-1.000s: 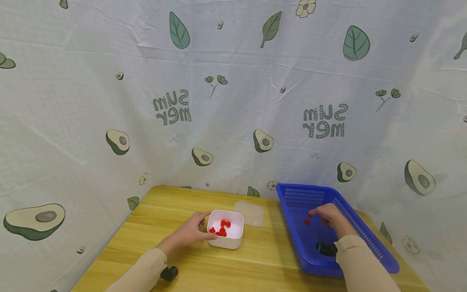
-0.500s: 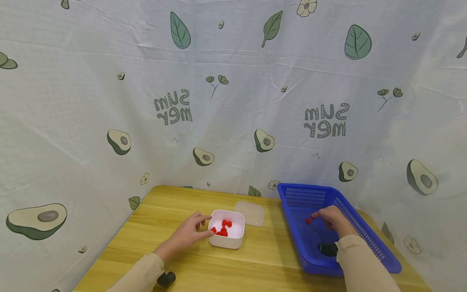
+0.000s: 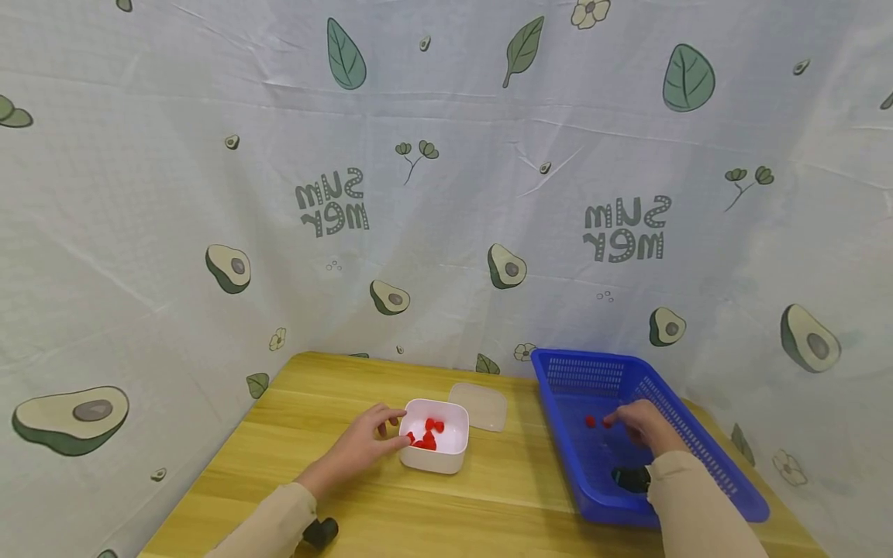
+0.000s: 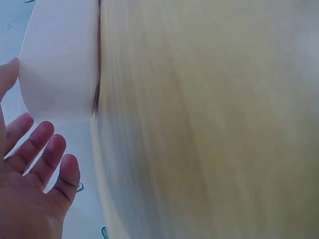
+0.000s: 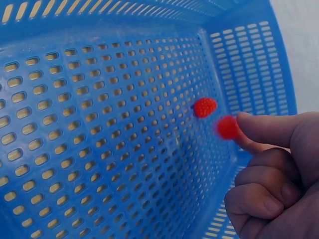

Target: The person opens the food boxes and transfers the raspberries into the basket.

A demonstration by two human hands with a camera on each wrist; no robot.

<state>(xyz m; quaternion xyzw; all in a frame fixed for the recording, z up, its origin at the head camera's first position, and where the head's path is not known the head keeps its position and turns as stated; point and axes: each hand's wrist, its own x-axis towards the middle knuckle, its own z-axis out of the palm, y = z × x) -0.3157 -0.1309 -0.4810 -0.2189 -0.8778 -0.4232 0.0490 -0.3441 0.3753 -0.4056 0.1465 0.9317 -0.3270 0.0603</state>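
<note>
In the right wrist view, my right hand (image 5: pixel 274 174) pinches a red toy raspberry (image 5: pixel 228 128) between thumb and index finger; its other fingers are curled into the palm. Another raspberry (image 5: pixel 205 107) lies just beside it on the floor of the blue plastic basket (image 5: pixel 99 144). My left hand (image 3: pixel 359 443) is spread at the left side of a small white box (image 3: pixel 432 463), thumb and index fingertips right at the rim. Its fingers (image 4: pixel 52 154) are loosely bent in the left wrist view. Several red raspberries (image 3: pixel 428 439) lie inside the box.
A translucent lid (image 3: pixel 481 404) lies flat on the wooden table (image 3: pixel 391 511), behind and right of the box. The basket's raised walls surround my right hand. A white curtain (image 3: pixel 446 232) printed with avocados and leaves hangs behind the table.
My right hand has shifted slightly right and towards me, and the pinched raspberry has moved away from the other one. My left thumb has drawn back a little from the box.
</note>
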